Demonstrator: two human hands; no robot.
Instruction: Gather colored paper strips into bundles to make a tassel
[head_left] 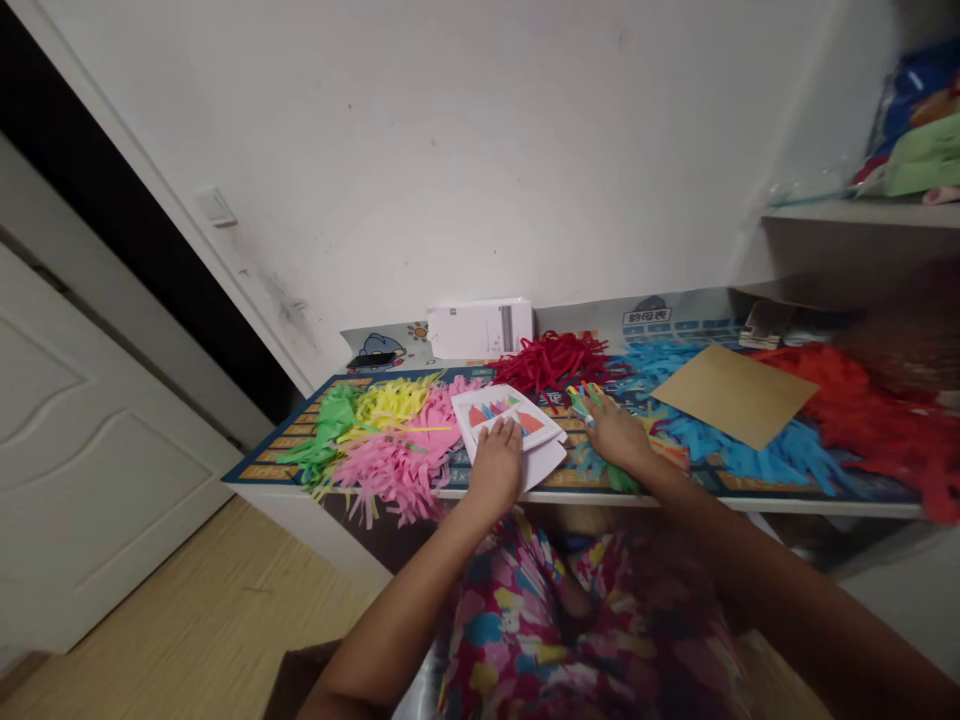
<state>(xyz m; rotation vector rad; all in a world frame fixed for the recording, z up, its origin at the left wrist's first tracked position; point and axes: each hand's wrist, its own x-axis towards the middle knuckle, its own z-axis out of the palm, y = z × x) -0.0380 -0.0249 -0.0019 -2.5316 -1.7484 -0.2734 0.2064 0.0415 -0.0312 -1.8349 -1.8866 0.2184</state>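
Observation:
My left hand (497,460) lies flat, fingers stretched out, on a white card (504,412) printed with red and coloured triangles, near the desk's front edge. More white sheets (549,458) lie under the card. My right hand (613,430) rests on the desk just right of the card, its fingers closed round a small bundle of coloured paper strips (582,396). Piles of cut paper strips lie around both hands: pink (401,455), yellow (394,398), green (330,425), dark red (555,360) and blue (757,450).
A brown cardboard sheet (735,395) lies on the blue strips at the right, beside a big red-orange pile (885,420). A white box (480,328) stands against the wall. A printed mat (300,440) covers the desk. A shelf (862,212) hangs at upper right; a door (82,440) stands left.

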